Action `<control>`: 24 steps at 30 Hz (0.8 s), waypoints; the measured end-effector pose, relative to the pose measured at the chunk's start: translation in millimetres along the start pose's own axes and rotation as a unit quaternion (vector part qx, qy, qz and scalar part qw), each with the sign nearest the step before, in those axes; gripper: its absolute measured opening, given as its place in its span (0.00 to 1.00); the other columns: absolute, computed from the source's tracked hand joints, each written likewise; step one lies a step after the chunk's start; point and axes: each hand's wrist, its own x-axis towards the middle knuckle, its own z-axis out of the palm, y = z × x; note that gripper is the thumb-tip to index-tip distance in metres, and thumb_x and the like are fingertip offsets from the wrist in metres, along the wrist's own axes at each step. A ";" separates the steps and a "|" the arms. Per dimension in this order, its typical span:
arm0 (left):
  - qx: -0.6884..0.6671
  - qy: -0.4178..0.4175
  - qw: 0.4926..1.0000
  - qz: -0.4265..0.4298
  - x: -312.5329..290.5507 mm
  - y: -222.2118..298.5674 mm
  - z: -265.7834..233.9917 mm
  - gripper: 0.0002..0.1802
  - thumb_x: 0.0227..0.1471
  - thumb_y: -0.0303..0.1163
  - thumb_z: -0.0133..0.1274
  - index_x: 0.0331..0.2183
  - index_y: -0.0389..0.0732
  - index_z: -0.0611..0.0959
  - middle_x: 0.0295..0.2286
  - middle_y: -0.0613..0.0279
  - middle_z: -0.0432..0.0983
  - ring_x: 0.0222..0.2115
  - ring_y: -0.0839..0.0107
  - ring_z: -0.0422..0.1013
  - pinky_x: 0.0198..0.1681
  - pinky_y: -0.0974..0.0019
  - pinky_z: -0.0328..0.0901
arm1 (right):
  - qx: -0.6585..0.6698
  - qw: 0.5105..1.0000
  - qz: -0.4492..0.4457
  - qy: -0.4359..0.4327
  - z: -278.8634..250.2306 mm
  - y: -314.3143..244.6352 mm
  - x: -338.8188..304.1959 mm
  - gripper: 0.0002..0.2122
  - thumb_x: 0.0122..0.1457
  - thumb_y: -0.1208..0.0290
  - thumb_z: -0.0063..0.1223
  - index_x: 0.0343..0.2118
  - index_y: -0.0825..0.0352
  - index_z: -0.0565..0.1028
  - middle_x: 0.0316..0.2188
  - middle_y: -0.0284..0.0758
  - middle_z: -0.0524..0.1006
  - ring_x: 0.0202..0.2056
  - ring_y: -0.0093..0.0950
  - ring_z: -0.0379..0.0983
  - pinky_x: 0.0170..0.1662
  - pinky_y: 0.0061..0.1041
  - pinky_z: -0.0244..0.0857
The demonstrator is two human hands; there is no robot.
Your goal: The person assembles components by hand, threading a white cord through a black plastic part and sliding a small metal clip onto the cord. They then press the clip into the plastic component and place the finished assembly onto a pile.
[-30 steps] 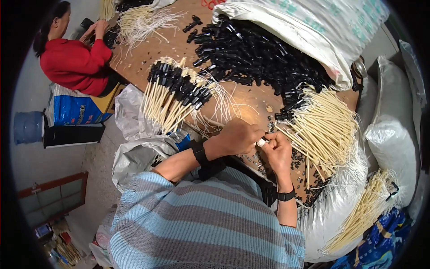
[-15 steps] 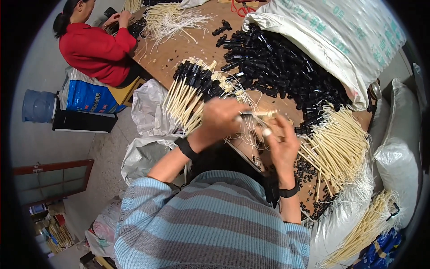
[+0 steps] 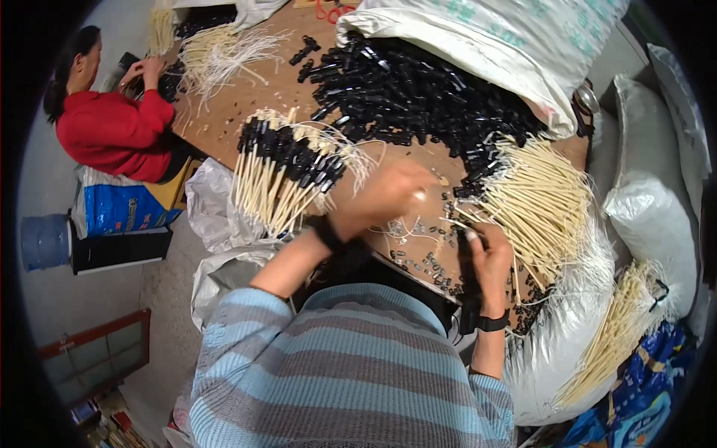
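A striped top [image 3: 351, 373] is worn, with wide bands of light blue and grey running across it. The sleeves are pushed up above the elbows, so both forearms are bare. A black band [image 3: 326, 234] is worn on the left wrist. A black watch strap [image 3: 493, 324] is worn on the right wrist.

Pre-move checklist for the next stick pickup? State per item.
1. Left hand free of a stick: cannot tell, blurred.
2. Right hand at the plain cream sticks: ok, resting at the pile's near edge.
3. Black caps within view and plentiful: ok, big heap by the white sack.
4. Capped sticks kept apart from plain ones: ok, separate bundle on the left.
5. Board between the hands tidy: not ok, small loose bits scattered there.
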 end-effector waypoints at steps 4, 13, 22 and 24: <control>0.014 -0.100 0.995 -0.020 28.7 -0.1 74.7 0.15 0.44 0.23 0.50 0.38 0.41 0.82 0.39 0.55 0.75 0.42 0.55 0.70 0.44 0.52 0.66 | -0.182 0.983 -0.020 0.025 -43.7 18.0 -3.8 0.10 0.45 0.79 0.62 0.33 0.67 0.78 0.27 0.42 0.74 0.30 0.40 0.72 0.33 0.34 0.65; 0.170 -0.107 0.979 -0.023 6.7 -16.4 57.1 0.20 0.42 0.23 0.50 0.41 0.46 0.82 0.32 0.60 0.72 0.39 0.60 0.68 0.42 0.57 0.65 | -0.184 0.983 0.002 0.009 -47.3 40.9 -7.0 0.07 0.43 0.83 0.57 0.28 0.67 0.76 0.26 0.40 0.74 0.30 0.40 0.71 0.33 0.34 0.63; 0.060 -0.171 0.982 0.057 19.3 -20.7 48.2 0.18 0.39 0.19 0.50 0.35 0.44 0.83 0.35 0.65 0.77 0.39 0.62 0.71 0.38 0.63 0.68 | -0.105 0.987 -0.119 -0.022 -53.7 22.6 1.1 0.08 0.50 0.80 0.56 0.35 0.67 0.76 0.26 0.41 0.76 0.27 0.42 0.72 0.31 0.33 0.65; 0.101 -0.120 0.987 0.032 17.1 -25.7 42.2 0.17 0.38 0.19 0.52 0.34 0.42 0.83 0.35 0.65 0.77 0.38 0.62 0.71 0.39 0.63 0.68 | -0.091 0.992 -0.082 -0.034 -52.3 25.7 -8.2 0.08 0.53 0.78 0.55 0.37 0.68 0.76 0.25 0.42 0.75 0.23 0.40 0.72 0.27 0.31 0.64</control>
